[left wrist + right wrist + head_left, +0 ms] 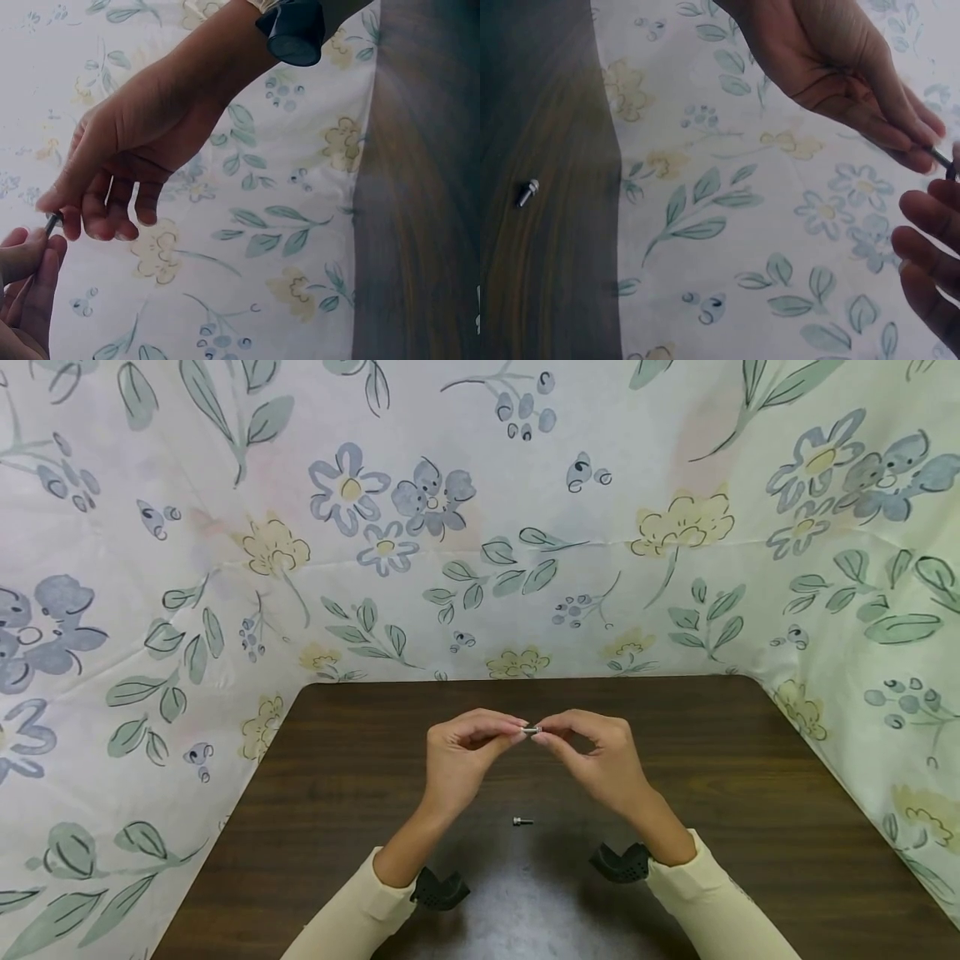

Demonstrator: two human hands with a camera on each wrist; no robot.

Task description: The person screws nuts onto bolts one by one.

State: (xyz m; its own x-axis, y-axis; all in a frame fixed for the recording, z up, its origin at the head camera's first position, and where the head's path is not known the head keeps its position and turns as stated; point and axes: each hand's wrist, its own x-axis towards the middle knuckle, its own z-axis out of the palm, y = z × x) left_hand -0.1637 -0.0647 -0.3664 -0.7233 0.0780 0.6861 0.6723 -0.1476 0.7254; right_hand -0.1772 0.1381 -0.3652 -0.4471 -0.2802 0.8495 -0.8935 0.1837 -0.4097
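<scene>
A small metal bolt [531, 729] spans the gap between the two hands, above the far half of the table. My left hand [467, 758] pinches its shaft end between thumb and forefinger. With thumb and fingertips, my right hand [596, 752] grips the thicker end. In the left wrist view the bolt [51, 224] shows a dark ring at the right hand's fingertips; whether it is a nut, a washer or the head, I cannot tell. Fingertips cover parts of the bolt [940, 157] in the right wrist view. A second bolt [522, 821] lies on the table, nearer the body.
The dark wood-grain table [337, 827] has a far edge that meets a floral cloth [480, 610], which also hangs along both sides. Black wrist cameras [441, 890] sit under the forearms, close over the tabletop.
</scene>
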